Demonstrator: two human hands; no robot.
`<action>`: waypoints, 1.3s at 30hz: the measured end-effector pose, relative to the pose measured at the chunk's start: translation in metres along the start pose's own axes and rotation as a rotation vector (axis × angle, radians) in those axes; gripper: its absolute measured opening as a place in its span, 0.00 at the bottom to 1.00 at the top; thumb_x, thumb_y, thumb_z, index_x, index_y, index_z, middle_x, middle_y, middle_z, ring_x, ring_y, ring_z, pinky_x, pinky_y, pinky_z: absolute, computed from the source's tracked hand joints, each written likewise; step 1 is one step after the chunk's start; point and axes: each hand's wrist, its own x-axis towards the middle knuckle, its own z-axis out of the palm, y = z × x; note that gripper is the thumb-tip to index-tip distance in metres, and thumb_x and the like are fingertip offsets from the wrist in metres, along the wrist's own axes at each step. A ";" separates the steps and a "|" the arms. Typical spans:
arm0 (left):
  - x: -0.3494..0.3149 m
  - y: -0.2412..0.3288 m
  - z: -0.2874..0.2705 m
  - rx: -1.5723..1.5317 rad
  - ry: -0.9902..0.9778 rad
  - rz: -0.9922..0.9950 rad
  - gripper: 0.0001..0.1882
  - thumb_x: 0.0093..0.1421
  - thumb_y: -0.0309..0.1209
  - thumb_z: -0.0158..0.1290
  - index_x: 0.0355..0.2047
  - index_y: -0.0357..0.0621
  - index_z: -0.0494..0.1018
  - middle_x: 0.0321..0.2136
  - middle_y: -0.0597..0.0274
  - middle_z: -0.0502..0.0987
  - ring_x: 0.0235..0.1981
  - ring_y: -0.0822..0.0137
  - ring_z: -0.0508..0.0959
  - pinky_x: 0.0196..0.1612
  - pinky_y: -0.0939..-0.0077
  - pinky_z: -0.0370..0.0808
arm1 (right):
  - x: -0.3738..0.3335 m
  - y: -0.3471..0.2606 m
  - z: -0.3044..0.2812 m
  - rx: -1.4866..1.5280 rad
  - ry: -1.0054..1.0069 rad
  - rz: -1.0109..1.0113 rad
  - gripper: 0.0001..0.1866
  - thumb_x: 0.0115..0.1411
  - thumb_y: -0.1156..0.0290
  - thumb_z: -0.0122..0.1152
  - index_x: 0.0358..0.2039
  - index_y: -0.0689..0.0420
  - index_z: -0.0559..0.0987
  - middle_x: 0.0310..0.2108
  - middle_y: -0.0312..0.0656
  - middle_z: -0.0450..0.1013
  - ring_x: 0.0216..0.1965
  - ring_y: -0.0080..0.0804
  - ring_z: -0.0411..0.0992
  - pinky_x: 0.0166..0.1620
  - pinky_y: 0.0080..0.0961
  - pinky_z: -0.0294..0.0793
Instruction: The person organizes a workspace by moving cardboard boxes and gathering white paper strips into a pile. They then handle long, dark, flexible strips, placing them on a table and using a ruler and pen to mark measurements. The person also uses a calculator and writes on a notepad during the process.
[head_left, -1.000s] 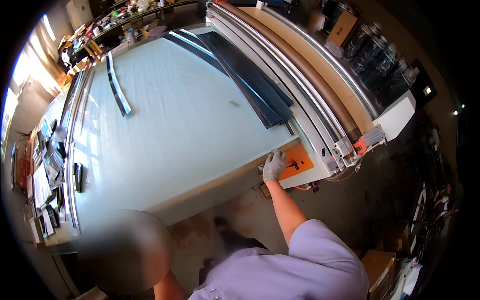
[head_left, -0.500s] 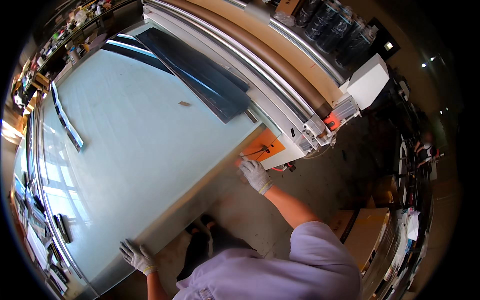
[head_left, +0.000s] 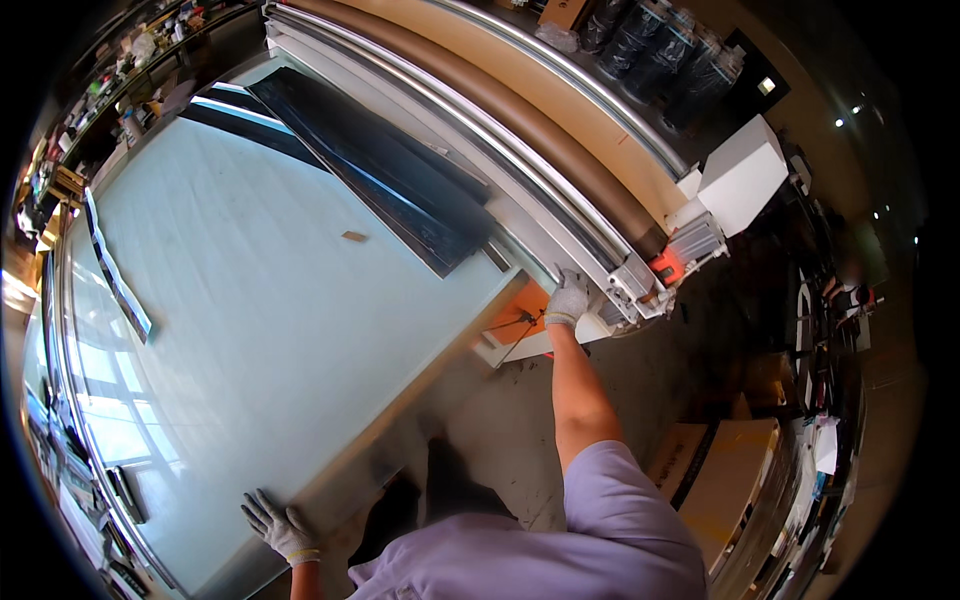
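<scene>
My left hand (head_left: pixel 281 527), in a pale glove, lies with its fingers spread on the near edge of a large table with a pale glass-like top (head_left: pixel 270 330). My right hand (head_left: pixel 569 298), gloved too, reaches to the white end (head_left: pixel 525 248) of a long roller machine at the table's right side. Its fingers point forward over the white surface and look outstretched; what lies under them is hidden. An orange panel (head_left: pixel 517 312) with a dark thin fitting is just left of this hand.
Dark glossy sheets (head_left: pixel 385 185) lie at the table's far right, a narrow strip (head_left: pixel 115 270) at the left, and a small tan piece (head_left: pixel 353 237) between. A brown roller (head_left: pixel 560 135) runs along the machine. Cardboard boxes (head_left: pixel 735 470) stand right; wrapped dark rolls (head_left: pixel 665 60) stand behind.
My right hand has moved forward and right, from beside the orange panel's near corner onto the machine's white end. The left hand stays on the table edge. The view has shifted slightly.
</scene>
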 end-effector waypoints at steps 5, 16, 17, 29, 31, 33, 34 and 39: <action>0.020 0.027 -0.013 -0.053 -0.038 -0.033 0.40 0.59 0.38 0.46 0.70 0.43 0.49 0.71 0.47 0.47 0.71 0.42 0.45 0.72 0.50 0.44 | 0.007 0.001 0.010 -0.045 -0.045 -0.027 0.13 0.56 0.71 0.63 0.43 0.50 0.80 0.34 0.47 0.75 0.37 0.49 0.75 0.39 0.43 0.75; 0.024 0.029 -0.017 -0.143 0.001 -0.034 0.39 0.57 0.40 0.47 0.69 0.42 0.54 0.70 0.45 0.50 0.71 0.39 0.47 0.71 0.46 0.45 | -0.056 -0.230 -0.011 0.513 -0.230 -0.637 0.17 0.58 0.72 0.58 0.49 0.56 0.76 0.42 0.48 0.72 0.43 0.48 0.71 0.45 0.45 0.70; 0.024 0.029 -0.018 -0.146 -0.003 -0.037 0.39 0.57 0.40 0.48 0.69 0.42 0.54 0.70 0.45 0.50 0.71 0.39 0.47 0.71 0.46 0.45 | -0.061 -0.276 -0.007 0.577 -0.316 -0.637 0.17 0.56 0.70 0.62 0.47 0.55 0.77 0.46 0.45 0.71 0.46 0.45 0.70 0.49 0.41 0.70; 0.020 0.028 -0.020 -0.169 0.015 -0.059 0.39 0.57 0.41 0.48 0.68 0.43 0.56 0.70 0.45 0.51 0.71 0.39 0.47 0.71 0.45 0.45 | -0.129 -0.239 -0.086 0.639 -0.721 -1.143 0.27 0.55 0.61 0.62 0.57 0.46 0.72 0.55 0.38 0.66 0.55 0.43 0.65 0.57 0.42 0.66; 0.022 0.031 -0.020 -0.155 0.009 -0.044 0.39 0.57 0.41 0.48 0.68 0.43 0.55 0.70 0.46 0.51 0.71 0.39 0.47 0.71 0.45 0.46 | -0.152 -0.180 -0.106 0.709 -0.752 -1.175 0.29 0.55 0.60 0.64 0.57 0.47 0.72 0.57 0.36 0.65 0.59 0.42 0.63 0.60 0.42 0.64; 0.022 0.032 -0.021 -0.145 0.011 -0.040 0.38 0.59 0.42 0.47 0.69 0.44 0.55 0.70 0.46 0.50 0.70 0.39 0.47 0.71 0.46 0.46 | -0.154 -0.149 -0.117 0.718 -0.794 -1.251 0.27 0.55 0.57 0.62 0.54 0.54 0.74 0.57 0.42 0.67 0.59 0.42 0.64 0.61 0.41 0.65; 0.022 0.032 -0.020 -0.151 0.020 -0.033 0.38 0.59 0.42 0.47 0.69 0.44 0.54 0.70 0.46 0.50 0.70 0.39 0.47 0.71 0.46 0.46 | -0.158 -0.136 -0.123 0.723 -0.816 -1.284 0.27 0.55 0.56 0.61 0.52 0.58 0.76 0.57 0.44 0.68 0.59 0.42 0.65 0.61 0.41 0.66; 0.020 0.032 -0.016 -0.085 0.000 -0.023 0.36 0.64 0.43 0.42 0.70 0.44 0.52 0.70 0.48 0.50 0.71 0.43 0.47 0.71 0.50 0.47 | -0.185 -0.105 -0.119 0.697 -0.583 -1.367 0.12 0.55 0.69 0.58 0.40 0.57 0.79 0.43 0.39 0.73 0.48 0.39 0.70 0.51 0.37 0.72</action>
